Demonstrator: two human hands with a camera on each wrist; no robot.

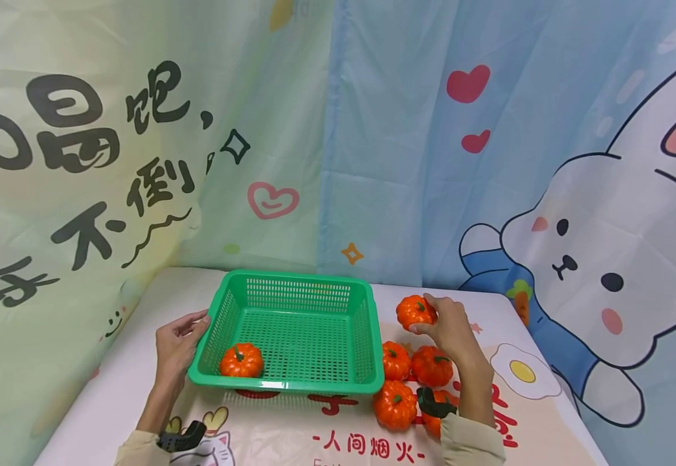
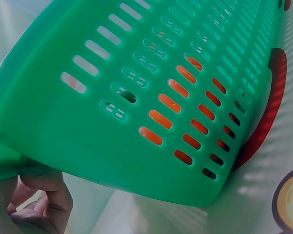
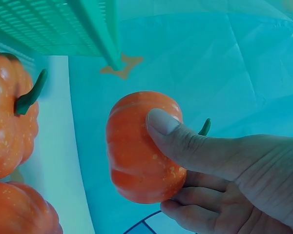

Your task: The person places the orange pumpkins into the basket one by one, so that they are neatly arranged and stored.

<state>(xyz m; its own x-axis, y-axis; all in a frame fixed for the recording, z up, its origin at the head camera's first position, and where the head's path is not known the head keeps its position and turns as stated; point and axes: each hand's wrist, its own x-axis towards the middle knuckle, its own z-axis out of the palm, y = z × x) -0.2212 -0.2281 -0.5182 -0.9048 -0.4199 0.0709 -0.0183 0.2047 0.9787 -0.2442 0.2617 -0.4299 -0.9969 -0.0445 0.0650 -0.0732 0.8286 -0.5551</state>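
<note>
A green plastic basket [image 1: 291, 387] with slotted walls stands on the table, one small orange pumpkin [image 1: 241, 360] inside its near left corner. My left hand [image 1: 176, 349] pinches the basket's left rim, thumb and curled fingers showing at the edge in the left wrist view. To the right of the basket, my right hand [image 1: 450, 327] holds another orange pumpkin [image 3: 144, 148] between thumb and fingers; its green stem pokes out behind the thumb. Below that hand, several more pumpkins [image 1: 395, 405] lie close together beside the basket's right wall, one partly hidden by the right wrist camera.
The table [image 1: 111, 395] has a printed cover with red characters and a fried egg picture [image 1: 523, 371]. Behind it hangs a curtain [image 1: 384, 162] with hearts, lettering and a large rabbit. A dark camera [image 1: 436, 402] is strapped to the right wrist.
</note>
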